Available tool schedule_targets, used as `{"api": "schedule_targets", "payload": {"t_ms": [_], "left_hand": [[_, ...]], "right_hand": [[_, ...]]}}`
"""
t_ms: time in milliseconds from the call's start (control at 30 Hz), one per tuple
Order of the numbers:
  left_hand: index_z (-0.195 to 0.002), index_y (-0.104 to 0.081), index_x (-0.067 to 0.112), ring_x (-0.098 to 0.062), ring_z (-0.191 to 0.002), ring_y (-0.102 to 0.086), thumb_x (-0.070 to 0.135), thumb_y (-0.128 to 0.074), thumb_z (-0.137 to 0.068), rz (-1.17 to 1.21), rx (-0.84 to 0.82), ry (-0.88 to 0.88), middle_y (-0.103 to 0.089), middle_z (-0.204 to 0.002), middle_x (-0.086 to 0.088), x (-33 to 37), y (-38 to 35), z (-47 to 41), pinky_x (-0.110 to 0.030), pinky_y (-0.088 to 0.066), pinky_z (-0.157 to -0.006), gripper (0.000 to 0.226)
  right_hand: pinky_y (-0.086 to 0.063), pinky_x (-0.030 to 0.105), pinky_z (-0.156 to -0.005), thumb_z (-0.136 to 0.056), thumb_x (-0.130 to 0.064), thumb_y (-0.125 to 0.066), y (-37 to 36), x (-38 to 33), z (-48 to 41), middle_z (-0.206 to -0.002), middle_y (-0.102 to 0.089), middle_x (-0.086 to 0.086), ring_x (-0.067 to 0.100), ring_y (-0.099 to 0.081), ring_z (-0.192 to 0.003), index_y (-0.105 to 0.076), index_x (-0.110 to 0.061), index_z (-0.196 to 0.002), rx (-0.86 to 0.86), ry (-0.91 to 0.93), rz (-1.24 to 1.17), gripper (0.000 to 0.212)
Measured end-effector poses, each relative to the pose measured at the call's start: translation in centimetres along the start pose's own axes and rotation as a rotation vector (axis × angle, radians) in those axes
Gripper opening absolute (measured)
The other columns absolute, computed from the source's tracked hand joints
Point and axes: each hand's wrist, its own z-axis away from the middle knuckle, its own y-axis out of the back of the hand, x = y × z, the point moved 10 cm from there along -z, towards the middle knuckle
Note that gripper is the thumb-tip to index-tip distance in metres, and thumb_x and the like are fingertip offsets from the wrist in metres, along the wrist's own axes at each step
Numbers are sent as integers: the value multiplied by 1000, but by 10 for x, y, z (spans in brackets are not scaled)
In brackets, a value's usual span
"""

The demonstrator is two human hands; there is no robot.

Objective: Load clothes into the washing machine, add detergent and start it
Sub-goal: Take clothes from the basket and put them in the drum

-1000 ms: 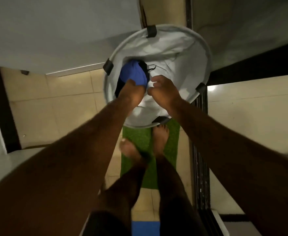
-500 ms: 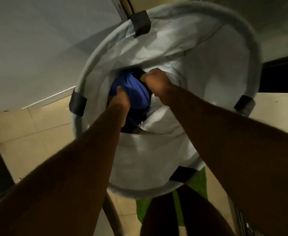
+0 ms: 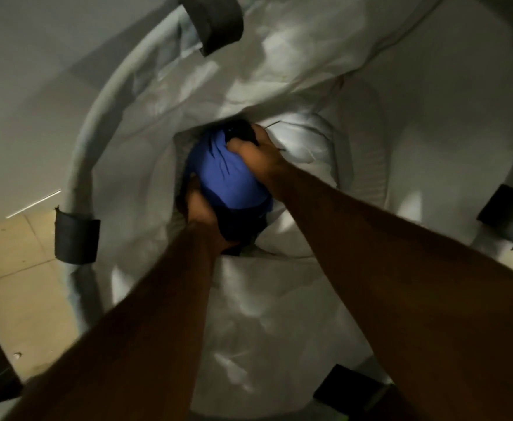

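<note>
- Hamper [image 3: 279,314] of pale crumpled fabric fills most of my feed, seen from above; its padded grey rim [image 3: 88,165] curves round the left side; black tabs [image 3: 77,238] wrap that rim at intervals, and I count four of them.
- Bundle of clothes [image 3: 228,189] sits deep in the hamper's well, low between the sagging walls; a blue garment [image 3: 222,171] lies on top; a dark garment [image 3: 240,229] hangs beneath it on the side nearer the camera; a further scrap of dark cloth shows at the far end, though I cannot tell whether it belongs to the same piece.
- Left hand [image 3: 202,212] comes in from the lower left on a bare forearm; it grips the bundle at its near left edge, fingers curled into the cloth; the fingertips are buried, so I cannot see how far they reach.
- Right hand [image 3: 258,156] comes in from the lower right; its fingers curl over the far end of the bundle and its thumb presses on the blue garment; it holds the cloth tight.
- Both hands grip the same bundle from opposite ends, apart from each other with the blue cloth between them.
- Beige floor tiles [image 3: 12,268] show at the lower left outside the rim; a pale flat surface [image 3: 36,86] takes up the upper left corner; the whole feed is dim and a little blurred.
</note>
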Motion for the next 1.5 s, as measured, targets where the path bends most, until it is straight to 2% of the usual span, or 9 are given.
{"api": "schedule_targets", "payload": {"t_ms": [100,233,433,567,767,933,1067,1233,1500], "left_hand": [[-135,-53,26,-34,-105,-57,76,-39,-88,156,-134,86,-57,-133,-16,-11,-16,2,-50,-42,-103,70],[-146,-49,26,-39,-130,-50,78,-55,-75,327,-141,168,-54,-145,-16,-19,-20,32,-52,-36,-115,88],[-150,-46,26,-36,-138,-49,61,-43,-92,297,-164,-1,-51,-152,-12,-8,-19,97,-56,-35,-116,67],[-126,-63,11,-32,-111,-66,31,-41,-96,263,-171,-64,-75,-117,-12,-21,-19,156,-46,-51,-99,42],[-130,-66,9,-39,-116,-67,27,-52,-85,134,-155,-252,-71,-128,-14,-22,-9,237,-54,-56,-95,50],[-123,-64,10,-35,-110,-70,23,-64,-58,122,-107,-358,-73,-122,-9,-1,12,347,-60,-58,-90,67],[-116,-66,32,-31,-110,-69,22,-62,-64,122,-144,-435,-74,-118,0,21,30,441,-58,-57,-94,53],[-108,-62,30,-33,-109,-68,25,-61,-62,173,-115,-510,-71,-117,-6,42,75,551,-54,-55,-94,46],[-115,-58,18,-26,-97,-68,8,-58,-82,364,-3,-664,-71,-111,-9,35,198,684,-40,-54,-73,35]], "right_hand": [[-45,47,-112,-51,-63,-62,7,-7,16,-136,-66,7,28,-60,-126,-59,-25,-139,47,57,-30,96],[-50,45,-105,-54,-59,-61,16,-33,64,-116,-74,5,28,-66,-112,-71,-21,-111,102,67,-40,70],[-56,42,-89,-82,-29,-67,35,-70,133,-83,-69,2,25,-64,-83,-64,-22,-79,102,21,7,8],[-55,41,-76,-76,-22,-65,60,-87,180,-80,-66,7,26,-64,-77,-64,-17,-82,119,63,-33,8],[-58,24,-77,-95,-8,-63,94,-124,262,-93,-73,0,19,-70,-88,-71,-20,-104,14,100,-136,17],[-60,36,-82,-85,-2,-59,102,-175,361,-103,-78,2,24,-75,-98,-75,-26,-103,-123,141,-217,34],[-56,48,-87,-93,2,-50,96,-228,447,-110,-70,12,27,-70,-94,-65,-21,-112,-214,148,-264,34],[-59,45,-83,-88,-11,-57,74,-292,546,-122,-68,13,35,-70,-109,-54,-9,-142,-245,272,-266,54],[-53,61,-100,-83,-17,-57,-18,-346,681,-123,-66,28,47,-66,-113,-59,-7,-135,-382,413,-173,54]]}}
